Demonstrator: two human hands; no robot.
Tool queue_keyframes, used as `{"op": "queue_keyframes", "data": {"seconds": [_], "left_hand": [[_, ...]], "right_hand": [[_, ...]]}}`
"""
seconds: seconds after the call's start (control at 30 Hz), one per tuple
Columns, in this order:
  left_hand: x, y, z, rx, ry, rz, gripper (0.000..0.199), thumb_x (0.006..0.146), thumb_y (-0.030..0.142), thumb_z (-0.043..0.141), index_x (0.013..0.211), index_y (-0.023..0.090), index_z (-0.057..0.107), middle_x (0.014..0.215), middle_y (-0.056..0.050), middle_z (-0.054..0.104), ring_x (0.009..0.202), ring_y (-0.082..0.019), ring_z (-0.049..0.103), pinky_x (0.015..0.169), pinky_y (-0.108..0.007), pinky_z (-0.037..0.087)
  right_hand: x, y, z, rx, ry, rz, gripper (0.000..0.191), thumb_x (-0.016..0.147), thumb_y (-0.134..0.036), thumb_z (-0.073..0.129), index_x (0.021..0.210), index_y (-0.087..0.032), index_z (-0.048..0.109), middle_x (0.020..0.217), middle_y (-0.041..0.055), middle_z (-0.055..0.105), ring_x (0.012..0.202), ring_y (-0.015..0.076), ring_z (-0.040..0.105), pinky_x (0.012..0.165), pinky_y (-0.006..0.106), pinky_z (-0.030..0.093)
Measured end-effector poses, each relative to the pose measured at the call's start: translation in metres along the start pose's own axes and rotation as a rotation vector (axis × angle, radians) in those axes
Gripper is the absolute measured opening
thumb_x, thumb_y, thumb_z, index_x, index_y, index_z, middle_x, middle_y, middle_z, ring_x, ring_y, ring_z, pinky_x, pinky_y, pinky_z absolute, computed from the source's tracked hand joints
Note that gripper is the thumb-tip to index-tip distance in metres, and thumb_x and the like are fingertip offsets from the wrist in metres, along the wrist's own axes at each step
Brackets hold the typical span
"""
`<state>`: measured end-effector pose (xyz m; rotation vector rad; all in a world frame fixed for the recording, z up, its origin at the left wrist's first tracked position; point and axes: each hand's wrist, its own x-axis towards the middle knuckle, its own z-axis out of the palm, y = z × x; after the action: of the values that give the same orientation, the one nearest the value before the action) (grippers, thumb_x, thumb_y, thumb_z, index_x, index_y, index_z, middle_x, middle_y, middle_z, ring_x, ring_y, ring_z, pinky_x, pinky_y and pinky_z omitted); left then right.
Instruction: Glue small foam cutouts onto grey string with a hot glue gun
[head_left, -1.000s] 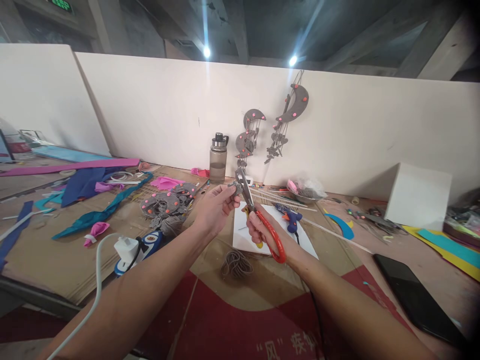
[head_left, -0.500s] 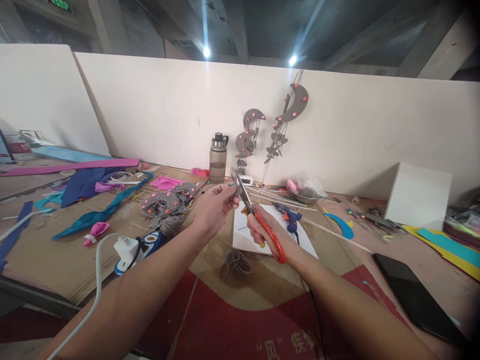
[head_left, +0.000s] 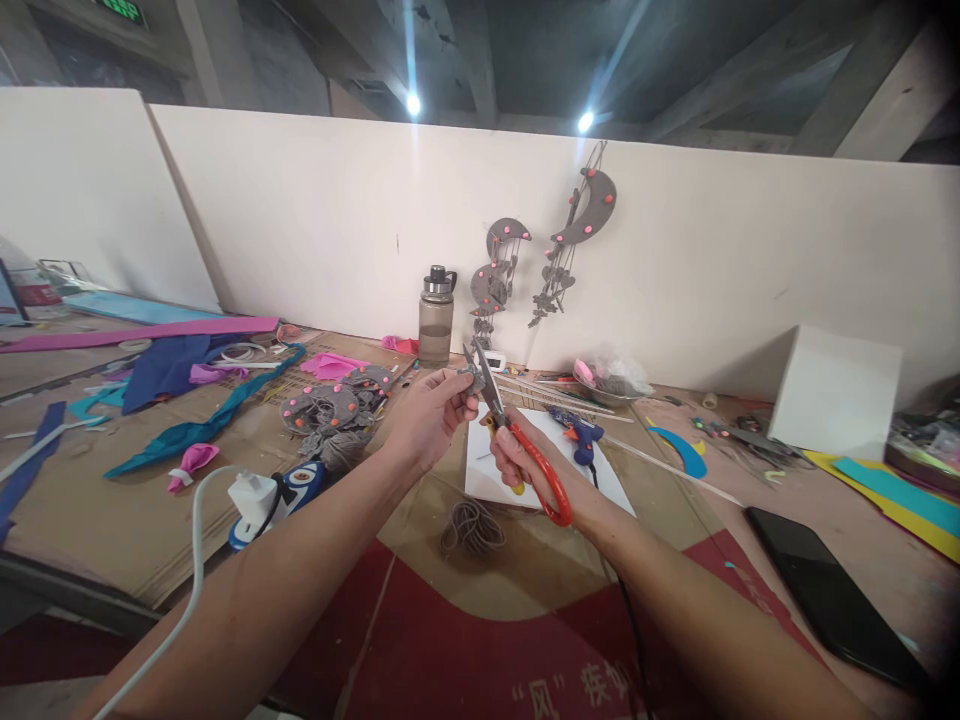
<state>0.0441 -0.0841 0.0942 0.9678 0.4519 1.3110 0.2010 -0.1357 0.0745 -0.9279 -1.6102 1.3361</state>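
Between the fingertips of my left hand (head_left: 435, 415) is a small grey piece (head_left: 475, 378), partly covered by the fingers. My right hand (head_left: 529, 455) is closed round the red handles of a pair of scissors (head_left: 551, 478). The blades are slightly apart and point up and away, right beside the grey piece. Under the hands lies a white sheet (head_left: 487, 478) with a blue glue gun (head_left: 583, 438) on it. A coil of grey cord (head_left: 474, 528) rests on the cardboard just nearer than the sheet.
Left of my hands are grey felt shapes with pink dots (head_left: 322, 408) and a white plug (head_left: 253, 495) on a blue power strip. A bottle (head_left: 436, 320) stands by the white board. A black phone (head_left: 832, 595) lies at the right; grey moon hangings (head_left: 592, 208) hang behind.
The scissors and right hand have shifted very slightly, with the handles a little more open. The small grey piece has turned slightly in my left fingertips.
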Motion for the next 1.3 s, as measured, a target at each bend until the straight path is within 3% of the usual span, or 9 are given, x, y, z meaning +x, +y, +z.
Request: {"op": "queue_keyframes", "data": {"seconds": [0.27,0.67,1.3], "left_hand": [[-0.001,-0.004,0.000,0.018,0.000,0.026,0.024,0.070,0.025,0.073,0.065,0.014,0.052,0.058,0.001,0.056,0.051,-0.007,0.053,0.050,-0.019,0.040],[-0.002,-0.006,0.002,0.034,-0.013,-0.004,0.020,0.071,0.026,0.071,0.071,0.012,0.056,0.064,-0.001,0.057,0.053,-0.008,0.053,0.049,-0.020,0.038],[-0.005,-0.011,0.005,0.120,-0.010,-0.023,0.031,0.068,0.034,0.074,0.061,0.015,0.050,0.066,-0.001,0.060,0.057,-0.009,0.053,0.053,-0.023,0.037]], "right_hand": [[-0.001,0.003,0.000,-0.083,0.040,-0.008,0.034,0.084,-0.057,0.049,0.090,-0.024,0.041,0.066,-0.0064,0.033,0.050,0.0070,0.030,0.046,0.021,0.030],[0.003,0.014,0.000,0.047,0.042,0.008,0.028,0.082,-0.044,0.058,0.093,-0.026,0.039,0.065,-0.0085,0.030,0.047,0.0043,0.025,0.042,0.018,0.025],[0.001,0.013,0.009,0.028,0.141,-0.021,0.034,0.081,-0.053,0.055,0.097,-0.026,0.043,0.066,-0.0074,0.031,0.050,0.0059,0.027,0.044,0.019,0.027]]}}
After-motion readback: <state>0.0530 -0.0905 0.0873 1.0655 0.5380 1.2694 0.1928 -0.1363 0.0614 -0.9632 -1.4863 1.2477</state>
